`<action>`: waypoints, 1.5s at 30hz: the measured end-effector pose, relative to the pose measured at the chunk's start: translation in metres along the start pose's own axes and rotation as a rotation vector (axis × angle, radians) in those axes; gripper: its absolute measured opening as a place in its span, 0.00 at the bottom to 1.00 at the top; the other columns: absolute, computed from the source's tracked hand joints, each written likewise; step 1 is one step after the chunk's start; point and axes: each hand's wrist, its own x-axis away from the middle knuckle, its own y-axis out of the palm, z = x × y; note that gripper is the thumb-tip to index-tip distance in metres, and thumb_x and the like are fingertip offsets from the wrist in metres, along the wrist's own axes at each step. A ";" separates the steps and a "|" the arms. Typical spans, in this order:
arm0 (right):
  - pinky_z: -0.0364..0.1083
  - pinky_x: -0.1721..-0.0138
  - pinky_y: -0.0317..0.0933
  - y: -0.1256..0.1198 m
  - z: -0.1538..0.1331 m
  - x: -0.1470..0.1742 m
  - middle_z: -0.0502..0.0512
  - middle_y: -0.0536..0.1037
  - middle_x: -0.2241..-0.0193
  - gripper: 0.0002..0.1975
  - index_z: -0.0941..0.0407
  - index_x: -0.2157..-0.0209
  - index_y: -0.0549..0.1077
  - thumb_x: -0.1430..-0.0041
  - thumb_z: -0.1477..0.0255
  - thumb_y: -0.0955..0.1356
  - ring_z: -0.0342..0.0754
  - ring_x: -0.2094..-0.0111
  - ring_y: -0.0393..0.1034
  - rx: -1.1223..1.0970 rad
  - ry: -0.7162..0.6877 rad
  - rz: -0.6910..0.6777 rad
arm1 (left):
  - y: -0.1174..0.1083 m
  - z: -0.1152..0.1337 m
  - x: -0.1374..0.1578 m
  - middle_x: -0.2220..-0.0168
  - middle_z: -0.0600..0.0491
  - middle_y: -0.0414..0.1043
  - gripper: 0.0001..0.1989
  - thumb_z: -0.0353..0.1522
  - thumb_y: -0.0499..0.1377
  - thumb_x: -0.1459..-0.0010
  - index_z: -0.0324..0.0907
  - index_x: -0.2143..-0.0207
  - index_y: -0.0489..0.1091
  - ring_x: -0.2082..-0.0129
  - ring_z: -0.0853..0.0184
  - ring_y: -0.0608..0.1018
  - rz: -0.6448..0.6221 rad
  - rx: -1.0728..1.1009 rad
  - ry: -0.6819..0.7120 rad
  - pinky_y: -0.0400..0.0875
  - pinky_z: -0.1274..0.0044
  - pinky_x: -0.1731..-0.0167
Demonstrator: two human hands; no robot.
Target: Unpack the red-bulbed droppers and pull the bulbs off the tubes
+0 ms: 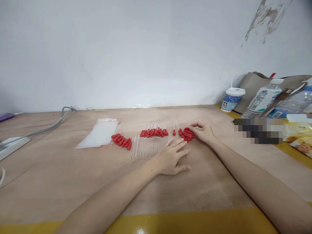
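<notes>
My left hand [172, 157] lies palm down with fingers spread, its fingertips over the right end of a row of clear glass dropper tubes [146, 148]. At the small heap of red rubber bulbs [187, 134], my right hand [204, 131] has its thumb and fingers pinched on a bulb at the heap's right edge; the fingers partly hide it. Behind the tubes is a row of droppers with red bulbs fitted [153, 132], their thin tips pointing to the wall. A single bulbed dropper [174, 132] lies between that row and the heap.
More red bulbs [121, 141] lie left of the tubes, beside a stack of clear zip bags [98, 133]. A grey cable [48, 126] and white power strip [13, 146] are far left. At right stand a paper cup [231, 100], a water bottle [263, 99] and a bag [246, 87].
</notes>
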 end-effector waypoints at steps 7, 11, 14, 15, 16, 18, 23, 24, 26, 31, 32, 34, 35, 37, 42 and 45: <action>0.46 0.65 0.67 0.002 -0.002 -0.003 0.56 0.77 0.69 0.23 0.58 0.66 0.71 0.56 0.53 0.67 0.47 0.68 0.72 -0.151 0.014 -0.003 | 0.009 -0.010 -0.012 0.43 0.48 0.58 0.22 0.43 0.48 0.40 0.42 0.48 0.61 0.40 0.62 0.55 -0.094 -0.002 0.061 0.40 0.62 0.41; 0.45 0.62 0.66 0.003 -0.002 -0.004 0.56 0.77 0.67 0.23 0.57 0.66 0.71 0.54 0.52 0.66 0.46 0.66 0.71 -0.179 0.023 0.031 | 0.016 -0.017 -0.018 0.47 0.48 0.63 0.22 0.44 0.48 0.41 0.42 0.50 0.63 0.42 0.62 0.59 -0.023 -0.036 -0.027 0.44 0.62 0.42; 0.45 0.65 0.66 0.005 0.000 -0.003 0.56 0.77 0.70 0.23 0.57 0.67 0.71 0.53 0.52 0.65 0.46 0.69 0.71 -0.171 0.033 0.004 | 0.017 -0.014 -0.018 0.50 0.47 0.66 0.21 0.44 0.48 0.41 0.40 0.53 0.65 0.43 0.60 0.60 0.104 -0.095 -0.070 0.45 0.61 0.42; 0.45 0.66 0.66 0.005 0.001 -0.003 0.56 0.77 0.71 0.23 0.58 0.68 0.71 0.53 0.51 0.65 0.46 0.70 0.71 -0.162 0.035 -0.011 | 0.016 -0.011 -0.017 0.52 0.47 0.67 0.20 0.43 0.47 0.40 0.40 0.55 0.67 0.43 0.60 0.60 0.152 -0.121 -0.068 0.46 0.61 0.43; 0.45 0.67 0.66 0.006 0.002 -0.004 0.56 0.77 0.72 0.23 0.58 0.68 0.72 0.52 0.51 0.64 0.46 0.70 0.71 -0.149 0.034 -0.022 | 0.015 -0.008 -0.016 0.53 0.47 0.68 0.18 0.42 0.47 0.40 0.39 0.58 0.68 0.44 0.59 0.61 0.198 -0.145 -0.058 0.47 0.62 0.43; 0.45 0.66 0.65 0.006 0.004 -0.004 0.56 0.77 0.71 0.23 0.58 0.68 0.72 0.51 0.51 0.63 0.46 0.70 0.71 -0.115 0.026 -0.027 | 0.010 0.000 -0.010 0.56 0.47 0.70 0.16 0.39 0.48 0.40 0.38 0.62 0.69 0.46 0.59 0.64 0.264 -0.177 0.004 0.49 0.62 0.44; 0.46 0.63 0.61 -0.001 -0.001 -0.005 0.57 0.75 0.67 0.23 0.56 0.67 0.72 0.48 0.52 0.60 0.48 0.65 0.68 0.011 -0.030 0.070 | -0.017 -0.001 0.033 0.62 0.50 0.72 0.12 0.36 0.52 0.43 0.40 0.62 0.69 0.55 0.62 0.70 0.297 -0.197 0.164 0.59 0.66 0.50; 0.47 0.62 0.59 -0.002 -0.007 -0.004 0.56 0.75 0.66 0.21 0.56 0.67 0.72 0.49 0.53 0.62 0.49 0.64 0.67 0.035 -0.045 0.098 | -0.023 -0.005 0.045 0.63 0.50 0.72 0.10 0.35 0.53 0.44 0.40 0.61 0.69 0.57 0.63 0.71 0.284 -0.197 0.162 0.61 0.67 0.51; 0.49 0.59 0.56 -0.003 -0.023 -0.001 0.56 0.74 0.68 0.17 0.55 0.70 0.73 0.53 0.56 0.65 0.50 0.64 0.65 0.134 -0.087 0.138 | -0.035 -0.016 0.068 0.64 0.52 0.73 0.09 0.31 0.54 0.45 0.42 0.61 0.69 0.59 0.64 0.72 0.288 -0.190 0.122 0.64 0.68 0.54; 0.53 0.59 0.48 0.019 -0.077 0.006 0.55 0.72 0.75 0.12 0.55 0.80 0.72 0.51 0.64 0.63 0.52 0.65 0.64 0.783 -0.190 -0.003 | -0.046 -0.033 0.100 0.67 0.52 0.72 0.10 0.26 0.55 0.46 0.43 0.61 0.69 0.62 0.66 0.72 0.354 -0.115 -0.056 0.67 0.70 0.60; 0.53 0.60 0.48 0.027 -0.085 0.006 0.57 0.73 0.73 0.13 0.56 0.80 0.72 0.50 0.63 0.62 0.53 0.64 0.64 0.872 -0.164 -0.076 | -0.046 -0.033 0.101 0.67 0.52 0.72 0.10 0.26 0.55 0.46 0.43 0.62 0.69 0.62 0.66 0.72 0.361 -0.110 -0.075 0.67 0.70 0.60; 0.54 0.60 0.47 0.044 -0.095 0.003 0.59 0.74 0.73 0.13 0.57 0.79 0.73 0.50 0.64 0.62 0.55 0.63 0.64 0.971 -0.079 -0.170 | -0.045 -0.034 0.100 0.66 0.52 0.72 0.10 0.25 0.55 0.46 0.43 0.62 0.69 0.62 0.65 0.72 0.355 -0.103 -0.081 0.67 0.70 0.61; 0.54 0.60 0.48 0.051 -0.098 0.001 0.61 0.74 0.73 0.13 0.57 0.78 0.73 0.51 0.65 0.63 0.56 0.63 0.65 0.991 -0.048 -0.193 | -0.044 -0.034 0.099 0.66 0.52 0.71 0.10 0.25 0.55 0.46 0.43 0.62 0.69 0.62 0.65 0.71 0.349 -0.098 -0.081 0.67 0.70 0.61; 0.54 0.61 0.48 0.064 -0.099 -0.004 0.63 0.74 0.74 0.11 0.59 0.77 0.73 0.53 0.66 0.65 0.58 0.64 0.66 1.009 0.015 -0.218 | -0.043 -0.034 0.098 0.66 0.51 0.71 0.10 0.26 0.55 0.46 0.43 0.62 0.69 0.62 0.65 0.71 0.336 -0.083 -0.090 0.67 0.70 0.61; 0.55 0.62 0.50 0.079 -0.099 -0.011 0.66 0.74 0.73 0.09 0.61 0.74 0.74 0.54 0.69 0.67 0.60 0.65 0.68 1.015 0.118 -0.231 | -0.043 -0.037 0.099 0.65 0.51 0.70 0.09 0.25 0.55 0.46 0.42 0.62 0.70 0.61 0.65 0.71 0.334 -0.057 -0.110 0.66 0.70 0.60; 0.55 0.63 0.51 0.073 -0.105 -0.008 0.68 0.75 0.71 0.10 0.61 0.73 0.74 0.51 0.69 0.65 0.60 0.63 0.67 1.001 0.060 -0.186 | -0.043 -0.038 0.102 0.65 0.51 0.70 0.10 0.25 0.55 0.46 0.42 0.61 0.69 0.61 0.65 0.70 0.331 -0.055 -0.109 0.66 0.70 0.60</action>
